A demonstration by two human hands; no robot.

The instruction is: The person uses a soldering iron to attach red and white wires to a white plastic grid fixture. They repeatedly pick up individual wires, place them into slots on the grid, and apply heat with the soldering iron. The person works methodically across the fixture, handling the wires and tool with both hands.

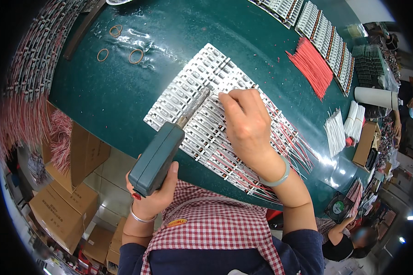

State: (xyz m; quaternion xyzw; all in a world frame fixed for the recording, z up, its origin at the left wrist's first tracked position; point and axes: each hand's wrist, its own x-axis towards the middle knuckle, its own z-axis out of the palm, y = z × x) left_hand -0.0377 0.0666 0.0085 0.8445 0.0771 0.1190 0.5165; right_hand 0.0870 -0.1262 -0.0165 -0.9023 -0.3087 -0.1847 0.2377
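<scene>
My left hand (157, 192) is wrapped round the dark green body of a soldering gun (156, 158) with a metal shaft and a red part at the grip. Its tip meets a white panel (174, 98) of small repeated moulded slots lying on the table. Just right of that tip, the thumb and fingers of my right hand (247, 123) are pinched together low over the panel. What they hold, if anything, is hidden. Red and white wires (231, 167) run out of the panel's near and right slots, partly under my right forearm.
Red wires (311, 68) and white wires (335, 133) lie in bundles at the right, beside more filled panels (328, 41). Rubber bands (136, 56) lie at the far left. Wired strips (36, 78) hang over the left edge, above cardboard boxes (62, 211). Another person (348, 240) sits lower right.
</scene>
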